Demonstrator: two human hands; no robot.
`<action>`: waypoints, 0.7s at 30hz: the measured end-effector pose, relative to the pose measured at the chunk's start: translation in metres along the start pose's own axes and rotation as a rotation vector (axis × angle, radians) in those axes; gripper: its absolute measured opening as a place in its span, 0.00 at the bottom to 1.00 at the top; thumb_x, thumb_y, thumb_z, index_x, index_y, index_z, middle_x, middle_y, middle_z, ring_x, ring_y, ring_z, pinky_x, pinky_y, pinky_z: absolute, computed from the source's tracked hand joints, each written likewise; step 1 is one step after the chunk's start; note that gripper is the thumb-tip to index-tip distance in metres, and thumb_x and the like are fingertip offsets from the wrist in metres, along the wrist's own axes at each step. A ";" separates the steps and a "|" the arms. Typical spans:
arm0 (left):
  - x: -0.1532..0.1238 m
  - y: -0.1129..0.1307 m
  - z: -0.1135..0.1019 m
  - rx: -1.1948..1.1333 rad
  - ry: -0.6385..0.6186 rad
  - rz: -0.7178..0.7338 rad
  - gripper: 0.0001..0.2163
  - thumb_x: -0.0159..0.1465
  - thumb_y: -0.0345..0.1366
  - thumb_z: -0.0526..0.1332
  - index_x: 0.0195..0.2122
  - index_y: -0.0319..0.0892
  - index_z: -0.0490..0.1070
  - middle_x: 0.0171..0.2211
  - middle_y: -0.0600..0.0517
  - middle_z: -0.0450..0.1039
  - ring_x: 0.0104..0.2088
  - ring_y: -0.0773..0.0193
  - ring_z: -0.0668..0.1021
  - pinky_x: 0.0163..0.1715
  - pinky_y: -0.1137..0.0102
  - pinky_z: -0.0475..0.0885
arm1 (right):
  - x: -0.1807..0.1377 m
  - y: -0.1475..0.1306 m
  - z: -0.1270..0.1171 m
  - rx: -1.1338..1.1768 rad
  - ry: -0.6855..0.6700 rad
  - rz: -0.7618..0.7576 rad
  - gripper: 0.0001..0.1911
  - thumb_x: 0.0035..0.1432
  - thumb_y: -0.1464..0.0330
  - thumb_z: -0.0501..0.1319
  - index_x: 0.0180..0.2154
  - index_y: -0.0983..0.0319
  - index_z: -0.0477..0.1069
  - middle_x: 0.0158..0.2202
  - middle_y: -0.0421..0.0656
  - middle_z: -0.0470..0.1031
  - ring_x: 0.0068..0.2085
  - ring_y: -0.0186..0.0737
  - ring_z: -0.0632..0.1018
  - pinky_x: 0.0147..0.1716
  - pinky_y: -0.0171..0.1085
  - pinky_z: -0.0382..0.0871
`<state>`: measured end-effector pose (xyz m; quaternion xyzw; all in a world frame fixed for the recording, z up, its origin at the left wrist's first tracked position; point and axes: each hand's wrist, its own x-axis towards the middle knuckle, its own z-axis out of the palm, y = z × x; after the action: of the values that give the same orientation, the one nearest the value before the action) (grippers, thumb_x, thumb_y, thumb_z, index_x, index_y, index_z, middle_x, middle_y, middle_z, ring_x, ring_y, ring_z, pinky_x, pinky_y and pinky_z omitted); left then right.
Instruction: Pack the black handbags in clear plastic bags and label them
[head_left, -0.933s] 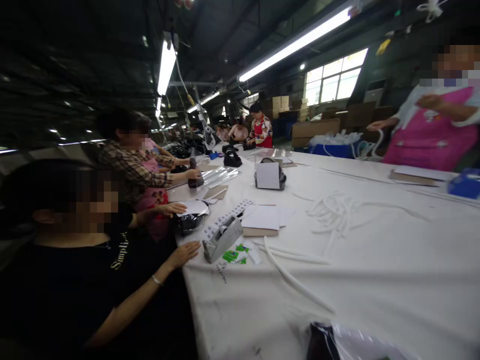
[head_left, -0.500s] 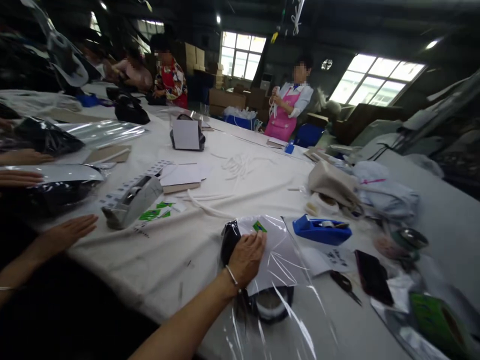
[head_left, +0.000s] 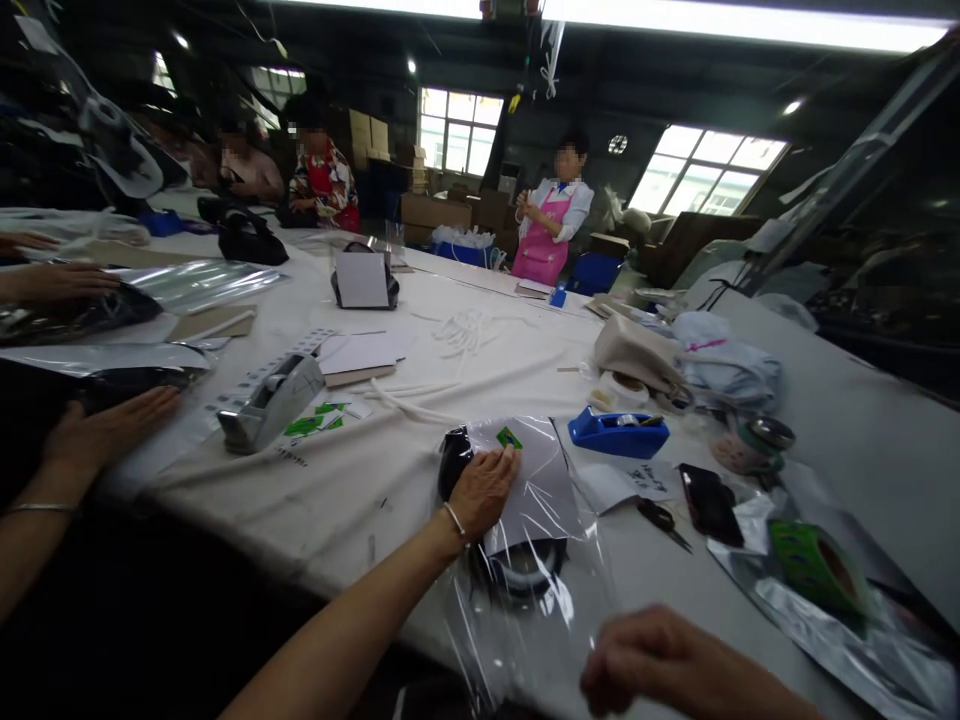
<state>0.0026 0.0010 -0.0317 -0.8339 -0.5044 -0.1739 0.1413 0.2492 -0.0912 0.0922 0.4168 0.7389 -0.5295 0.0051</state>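
Note:
My left hand [head_left: 484, 490] lies flat, fingers stretched, on a clear plastic bag [head_left: 540, 590] that holds a grey card [head_left: 536, 480] with a small green label [head_left: 509, 437] and a black item [head_left: 452, 462]. My right hand [head_left: 660, 660] comes in at the bottom edge, just right of the bag's lower end. Its fingers are bent down and blurred, so I cannot make out whether they grip anything.
On the white table [head_left: 375, 480] are a blue tape dispenser [head_left: 619, 432], scissors [head_left: 664, 520], a black phone [head_left: 709, 503] and a green roll [head_left: 814, 565] to the right. Left are a grey tape dispenser [head_left: 266, 400] and a co-worker's hand [head_left: 105, 430]. A person in a pink apron [head_left: 551, 235] stands across the table.
The view swung right from the co-workers to my own bag. My left hand stays pressed on it, and my right hand has come into view at the bottom.

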 end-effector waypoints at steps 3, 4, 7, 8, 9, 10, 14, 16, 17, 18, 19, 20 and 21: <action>-0.008 0.000 -0.001 0.027 0.009 0.040 0.23 0.68 0.28 0.49 0.65 0.33 0.53 0.62 0.38 0.61 0.57 0.53 0.68 0.53 0.60 0.65 | 0.049 -0.009 -0.025 -0.068 0.396 -0.183 0.22 0.65 0.52 0.52 0.44 0.58 0.78 0.45 0.45 0.80 0.47 0.47 0.79 0.49 0.45 0.72; -0.010 0.000 0.000 0.034 0.013 0.051 0.23 0.68 0.29 0.49 0.65 0.34 0.53 0.62 0.38 0.60 0.57 0.53 0.68 0.53 0.60 0.65 | 0.071 -0.007 -0.031 -0.164 0.540 -0.272 0.21 0.65 0.53 0.52 0.48 0.57 0.76 0.49 0.46 0.78 0.51 0.48 0.77 0.52 0.46 0.70; -0.012 0.000 0.005 0.041 0.027 0.067 0.22 0.68 0.30 0.51 0.63 0.34 0.55 0.62 0.38 0.61 0.57 0.54 0.69 0.53 0.60 0.65 | 0.139 0.008 -0.036 -0.560 0.812 -0.449 0.23 0.67 0.59 0.48 0.58 0.58 0.68 0.60 0.47 0.69 0.62 0.50 0.67 0.60 0.54 0.60; -0.011 0.000 0.007 0.036 0.037 0.066 0.21 0.68 0.30 0.52 0.62 0.34 0.57 0.61 0.38 0.62 0.57 0.53 0.69 0.54 0.60 0.66 | 0.158 0.015 -0.035 -0.695 0.849 -0.464 0.23 0.68 0.61 0.47 0.60 0.58 0.66 0.62 0.47 0.66 0.64 0.50 0.65 0.61 0.56 0.58; -0.010 0.001 0.008 0.027 0.052 0.059 0.20 0.67 0.30 0.53 0.60 0.33 0.60 0.60 0.38 0.64 0.57 0.53 0.69 0.54 0.60 0.66 | 0.174 0.023 -0.033 -0.818 0.858 -0.480 0.23 0.69 0.63 0.47 0.61 0.58 0.64 0.63 0.46 0.65 0.65 0.50 0.62 0.62 0.58 0.54; -0.009 0.001 0.009 0.012 0.073 0.049 0.18 0.67 0.30 0.54 0.58 0.33 0.63 0.59 0.38 0.65 0.57 0.52 0.69 0.55 0.60 0.65 | 0.186 0.031 -0.031 -0.919 0.864 -0.496 0.22 0.69 0.64 0.47 0.61 0.57 0.63 0.63 0.45 0.64 0.66 0.50 0.60 0.63 0.59 0.51; -0.012 -0.003 -0.003 -0.170 0.148 0.080 0.11 0.69 0.33 0.54 0.49 0.38 0.71 0.53 0.43 0.71 0.54 0.56 0.72 0.54 0.61 0.67 | 0.201 0.055 -0.028 -1.112 0.892 -0.564 0.22 0.68 0.65 0.50 0.62 0.56 0.62 0.65 0.41 0.61 0.68 0.51 0.54 0.65 0.58 0.43; -0.022 -0.010 -0.013 -0.309 0.214 0.031 0.10 0.69 0.34 0.54 0.46 0.43 0.73 0.50 0.46 0.73 0.52 0.59 0.73 0.55 0.62 0.67 | 0.199 0.062 -0.029 -1.130 0.899 -0.578 0.24 0.68 0.63 0.51 0.63 0.57 0.61 0.67 0.41 0.57 0.68 0.53 0.52 0.65 0.58 0.42; -0.029 -0.015 -0.017 -0.366 0.282 -0.081 0.10 0.69 0.34 0.53 0.46 0.45 0.73 0.51 0.47 0.73 0.53 0.59 0.72 0.57 0.60 0.66 | 0.198 0.063 -0.030 -1.131 0.896 -0.580 0.25 0.67 0.62 0.52 0.63 0.57 0.60 0.67 0.41 0.56 0.69 0.53 0.51 0.65 0.58 0.41; -0.036 -0.020 -0.020 -0.417 0.364 -0.251 0.11 0.69 0.35 0.54 0.48 0.45 0.71 0.53 0.46 0.70 0.56 0.57 0.70 0.59 0.57 0.63 | 0.197 0.064 -0.030 -1.128 0.893 -0.579 0.26 0.67 0.62 0.53 0.64 0.57 0.59 0.68 0.42 0.55 0.69 0.54 0.50 0.66 0.59 0.41; -0.042 -0.025 -0.021 -0.474 0.438 -0.463 0.12 0.68 0.36 0.55 0.52 0.45 0.69 0.57 0.45 0.67 0.59 0.54 0.67 0.61 0.54 0.60 | 0.196 0.064 -0.030 -1.122 0.888 -0.579 0.27 0.66 0.62 0.53 0.64 0.57 0.58 0.68 0.42 0.54 0.69 0.54 0.50 0.66 0.59 0.40; -0.047 -0.029 -0.019 -0.559 0.480 -0.676 0.16 0.67 0.39 0.57 0.55 0.44 0.66 0.60 0.42 0.63 0.62 0.51 0.64 0.62 0.50 0.58 | 0.196 0.064 -0.030 -1.110 0.885 -0.578 0.27 0.66 0.62 0.54 0.65 0.57 0.57 0.68 0.42 0.54 0.69 0.54 0.49 0.66 0.59 0.40; -0.051 -0.032 -0.016 -0.685 0.474 -0.858 0.21 0.66 0.42 0.58 0.59 0.43 0.62 0.62 0.40 0.60 0.63 0.48 0.63 0.62 0.48 0.58 | 0.196 0.063 -0.030 -1.095 0.884 -0.575 0.27 0.65 0.62 0.54 0.65 0.57 0.57 0.68 0.42 0.54 0.69 0.54 0.49 0.66 0.60 0.39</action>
<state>-0.0501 -0.0311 -0.0374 -0.4923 -0.6659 -0.5497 -0.1098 0.1736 0.0573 -0.0316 0.3191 0.9090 0.1485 -0.2233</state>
